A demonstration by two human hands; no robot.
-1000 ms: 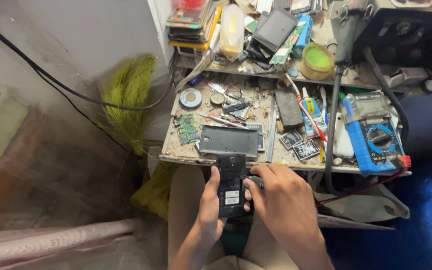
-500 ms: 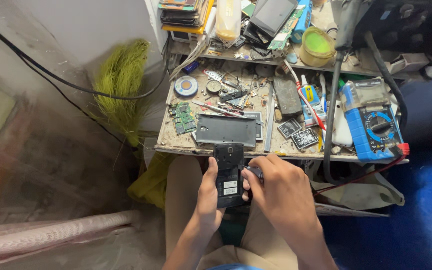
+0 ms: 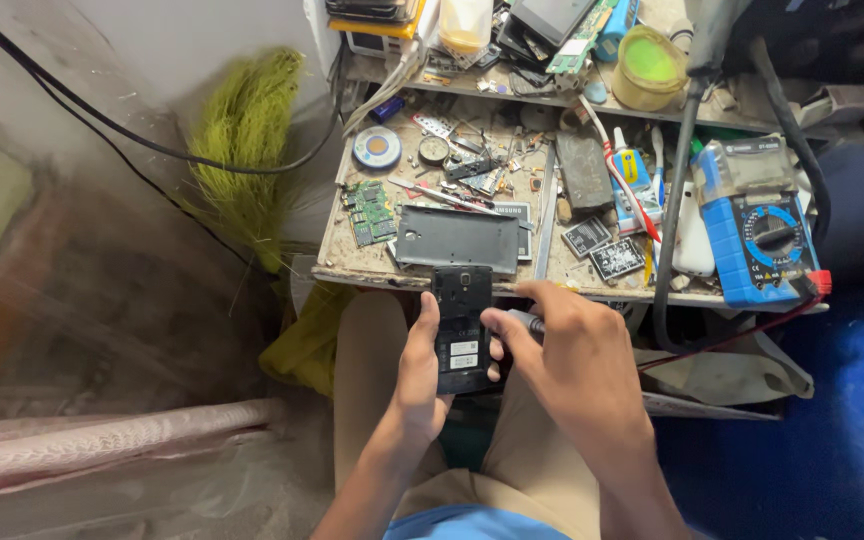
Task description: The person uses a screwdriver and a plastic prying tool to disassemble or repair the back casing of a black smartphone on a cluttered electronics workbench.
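- Head view: the left hand [image 3: 420, 375] grips an opened black phone [image 3: 463, 328] along its left edge, thumb lying up that side and fingers hidden under it.
- The phone is held over the person's lap, just in front of the bench [image 3: 352, 262] edge, back side up with white labels showing.
- Its long axis runs away from the person: the top end points at the bench and reaches its front edge, the bottom end points toward the body.
- The right hand [image 3: 567, 352] closes on the phone's right edge, thumb pressed against that side; a dark tool [image 3: 526, 322] pokes out between thumb and forefinger, its tip hidden.
- On the bench just beyond the phone's top end lies a grey back cover [image 3: 457, 239], its long axis crosswise to the phone.
- Left of the cover is a green circuit board [image 3: 370, 212]; beyond that, a round solder reel [image 3: 377, 148].
- Right of the cover lie two small black batteries [image 3: 602, 249], and far right a blue multimeter [image 3: 762, 235].
- At the back of the bench, well beyond the cover, stands a yellow-green tub [image 3: 649, 68].
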